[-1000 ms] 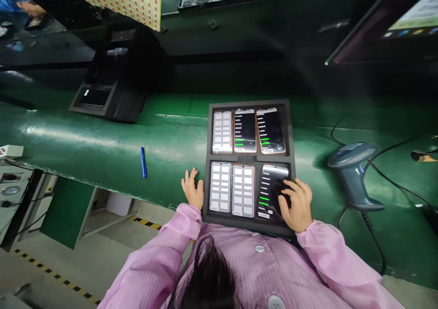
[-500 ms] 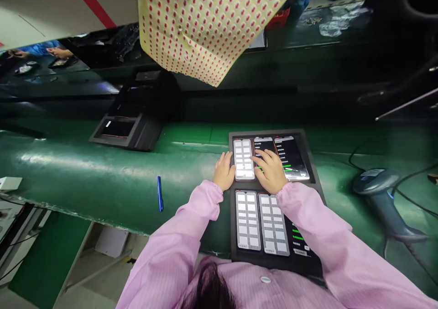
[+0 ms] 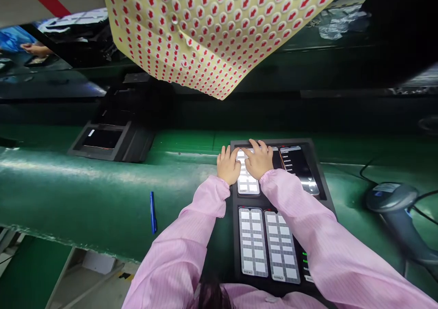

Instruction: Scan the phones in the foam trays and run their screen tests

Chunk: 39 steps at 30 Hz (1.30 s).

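Note:
A black tray [image 3: 328, 198] holds several phones in two rows. My left hand [image 3: 228, 165] rests at the tray's left edge, fingers apart, with its index fingertip at the top of the upper-left phone [image 3: 247, 181]. Over the top of that phone and the one beside it lies my right hand [image 3: 259, 159], fingers spread, holding nothing. The upper-right phone [image 3: 297, 165] has a dark screen with text. Two lower phones, one at the left [image 3: 253, 243] and one in the middle [image 3: 282, 247], show white blocks. My right sleeve partly covers the lower-right phone.
A blue pen [image 3: 153, 212] lies left of my arms on the green table [image 3: 85, 190]. At the right stands a scanner [image 3: 393, 199] with a cable. A black device [image 3: 102, 138] sits back left. A yellow sticker sheet [image 3: 205, 30] hangs overhead. A person's hand [image 3: 37, 49] shows far left.
My right hand has moved up and left over the tops of the phones, close to my left hand. My left index fingertip has reached onto the upper-left phone. The camera view has shifted.

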Motion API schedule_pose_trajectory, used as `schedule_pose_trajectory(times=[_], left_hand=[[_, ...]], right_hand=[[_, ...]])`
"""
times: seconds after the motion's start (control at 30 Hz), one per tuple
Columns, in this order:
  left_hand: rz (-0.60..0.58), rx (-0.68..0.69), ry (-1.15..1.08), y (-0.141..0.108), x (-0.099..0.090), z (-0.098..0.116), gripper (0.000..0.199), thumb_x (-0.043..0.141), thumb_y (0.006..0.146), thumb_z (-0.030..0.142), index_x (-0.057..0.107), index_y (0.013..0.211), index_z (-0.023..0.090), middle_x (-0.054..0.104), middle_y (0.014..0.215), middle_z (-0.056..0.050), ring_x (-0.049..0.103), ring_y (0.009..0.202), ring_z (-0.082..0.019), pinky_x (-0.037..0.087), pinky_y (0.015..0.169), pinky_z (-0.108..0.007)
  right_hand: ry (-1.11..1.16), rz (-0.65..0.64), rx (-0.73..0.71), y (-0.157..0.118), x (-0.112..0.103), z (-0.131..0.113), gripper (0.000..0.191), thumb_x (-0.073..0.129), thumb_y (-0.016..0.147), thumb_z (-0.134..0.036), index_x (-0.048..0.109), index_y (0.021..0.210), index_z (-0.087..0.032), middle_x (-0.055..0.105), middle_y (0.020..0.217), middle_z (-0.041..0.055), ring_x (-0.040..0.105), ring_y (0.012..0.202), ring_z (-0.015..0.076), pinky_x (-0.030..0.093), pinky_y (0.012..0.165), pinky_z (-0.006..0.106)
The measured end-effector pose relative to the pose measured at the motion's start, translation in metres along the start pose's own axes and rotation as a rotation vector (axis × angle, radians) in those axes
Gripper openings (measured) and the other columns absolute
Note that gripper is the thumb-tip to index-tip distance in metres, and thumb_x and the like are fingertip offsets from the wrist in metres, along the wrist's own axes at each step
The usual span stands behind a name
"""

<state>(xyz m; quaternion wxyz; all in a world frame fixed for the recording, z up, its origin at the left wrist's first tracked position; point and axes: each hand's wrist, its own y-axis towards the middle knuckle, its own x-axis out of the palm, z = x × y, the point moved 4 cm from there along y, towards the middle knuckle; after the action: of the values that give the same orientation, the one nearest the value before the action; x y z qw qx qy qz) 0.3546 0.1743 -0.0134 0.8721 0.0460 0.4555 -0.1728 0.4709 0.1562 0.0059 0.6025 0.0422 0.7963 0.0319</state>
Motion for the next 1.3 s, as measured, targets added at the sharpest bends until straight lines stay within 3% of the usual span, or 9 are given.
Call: schedule_pose_trajectory(times=[0.17,0.3,0.43,0.77,1.3], left_hand=[[-0.006,0.038,0.143,-0.002,0.000,0.007,0.049,0.043,0.082,0.024,0.043,0.131,0.028,0.025,0.148,-0.009,0.010,0.139,-0.031,0.019,0.108,-0.052],[0.017,0.061,0.214,0.000,0.003,0.014,0.048,0.045,0.081,0.026,0.045,0.129,0.030,0.016,0.152,-0.006,0.005,0.139,-0.033,0.017,0.108,-0.053],[0.061,0.058,0.279,0.001,0.004,0.016,0.045,0.044,0.081,0.027,0.049,0.126,0.029,0.017,0.152,-0.007,0.006,0.139,-0.034,0.015,0.108,-0.055],[0.163,0.003,0.407,-0.010,-0.004,0.015,0.044,0.042,0.079,0.026,0.053,0.122,0.026,0.018,0.151,-0.006,0.005,0.138,-0.036,0.011,0.105,-0.063],[0.068,0.109,0.390,-0.076,-0.003,0.016,0.034,0.045,0.078,0.024,0.060,0.108,0.023,0.023,0.150,-0.006,0.007,0.137,-0.038,0.013,0.104,-0.064]], right_hand=[[-0.046,-0.022,0.133,-0.006,-0.003,0.012,0.040,0.043,0.077,-0.018,0.064,0.111,-0.020,0.042,0.137,0.0098,0.030,0.123,0.0354,0.027,0.096,0.056],[-0.042,-0.085,0.120,-0.007,-0.001,0.010,0.043,0.043,0.078,-0.019,0.060,0.117,-0.027,0.037,0.141,0.0079,0.029,0.125,0.0356,0.025,0.095,0.057],[-0.048,-0.132,0.112,-0.006,0.002,0.008,0.044,0.042,0.080,-0.021,0.057,0.121,-0.031,0.034,0.143,0.0065,0.027,0.126,0.0357,0.024,0.095,0.059],[-0.072,-0.066,0.146,-0.016,-0.004,0.025,0.039,0.042,0.079,-0.022,0.065,0.110,-0.026,0.038,0.141,0.0077,0.027,0.125,0.0372,0.024,0.094,0.060],[-0.079,-0.055,0.034,-0.082,-0.013,0.015,0.035,0.048,0.074,-0.019,0.070,0.101,-0.029,0.045,0.135,0.0060,0.029,0.124,0.0351,0.022,0.096,0.057]])
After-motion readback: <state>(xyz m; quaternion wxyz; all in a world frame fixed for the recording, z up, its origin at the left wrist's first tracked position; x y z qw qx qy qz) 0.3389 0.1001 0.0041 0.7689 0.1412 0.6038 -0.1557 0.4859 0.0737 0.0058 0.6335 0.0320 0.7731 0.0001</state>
